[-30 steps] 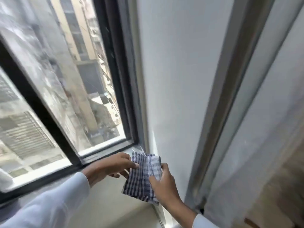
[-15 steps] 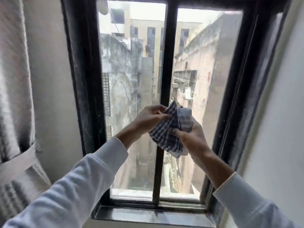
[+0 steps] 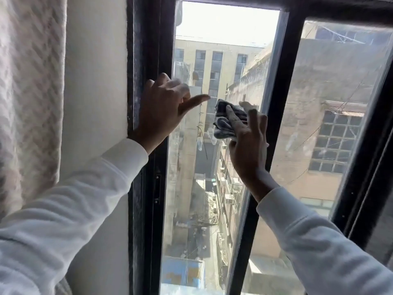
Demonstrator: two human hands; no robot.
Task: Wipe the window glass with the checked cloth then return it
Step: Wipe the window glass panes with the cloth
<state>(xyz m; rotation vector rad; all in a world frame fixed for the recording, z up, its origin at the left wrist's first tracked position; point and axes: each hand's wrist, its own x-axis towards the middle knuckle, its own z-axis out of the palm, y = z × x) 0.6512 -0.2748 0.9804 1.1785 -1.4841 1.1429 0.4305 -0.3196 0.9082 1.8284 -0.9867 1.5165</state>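
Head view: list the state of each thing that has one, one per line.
checked cloth: bunched, pressed to the glass by the right hand
left hand: empty, braced on the window frame
left pane: shut
curtain: drawn aside

Both arms raised and extended forward, white sleeves to the wrists. Left hand [image 3: 163, 107]: back toward the camera, fingers curled, thumb stretched out to the right, nothing in it. Right hand [image 3: 247, 141]: back toward the camera, thumb and palm closed on the cloth [image 3: 225, 122], remaining fingers loosely spread upward. The hands are near each other, not touching
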